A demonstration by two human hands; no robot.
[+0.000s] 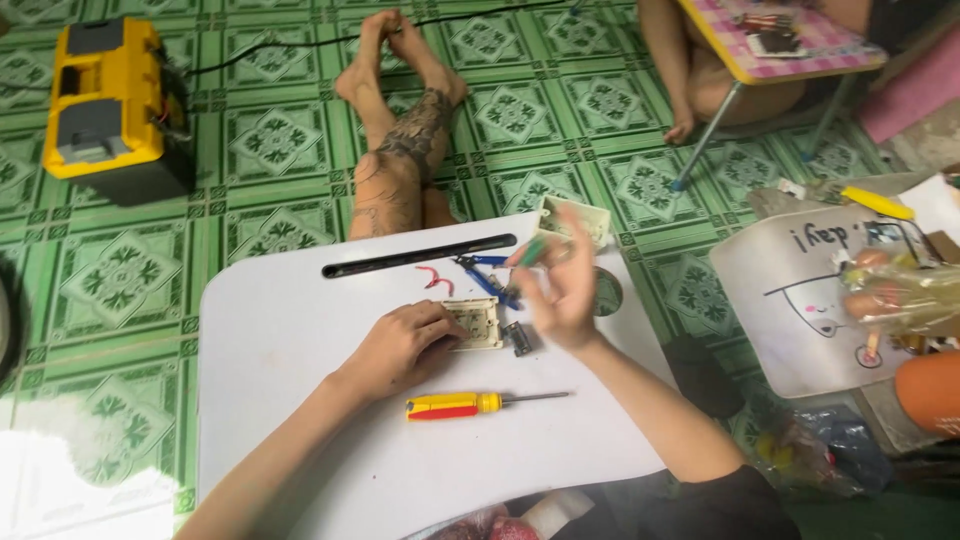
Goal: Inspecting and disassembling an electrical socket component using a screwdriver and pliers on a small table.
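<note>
My left hand [405,345] rests on the white lap table [300,330], fingers pressing on a small cream square socket part [478,325]. Raised just right of it, my right hand [560,290] is blurred and pinches a thin green piece [532,251] between thumb and fingers. A small dark metal part [520,340] lies beside the socket. Blue-handled pliers [490,275] and a short red wire [434,277] lie behind it. A yellow and red screwdriver [470,404] lies near the front. A second cream socket plate [575,222] sits at the far edge.
My bare tattooed legs [400,150] stretch over the green tiled floor. A yellow toolbox [105,100] stands far left. Another person sits at a pink table [770,50] at the back. A second white table [800,300] with bagged items is on the right.
</note>
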